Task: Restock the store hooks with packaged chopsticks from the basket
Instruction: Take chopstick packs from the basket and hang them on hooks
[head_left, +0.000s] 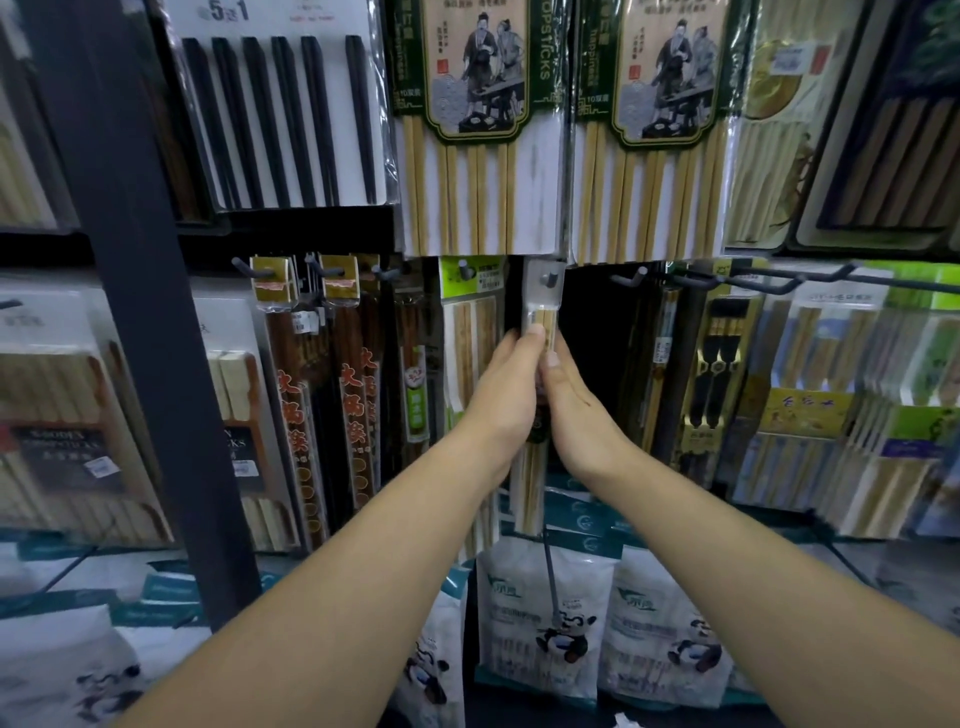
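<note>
The hanging step was in hand: both hands held one narrow pack up at the hook, and its clear header appeared to be already threaded on the peg. The pack hung straight down from the hook, its lower end showing below the wrists. The left hand clasped the pack's left edge just below the hook, fingers reaching up along it. The right hand pinched the right edge with its thumb on the front, and its other fingers were hidden behind the pack. Next, I judged, the header would need sliding back along the peg until it seated, then both grips could let go. The basket was out of view.

The pack was a slim, glossy plastic sleeve over pale, straight bamboo sticks. The hook was a thin grey metal rod. Above the hook hung wide bamboo sets with green printed cards, and below it lay soft white bags with panda prints.
</note>
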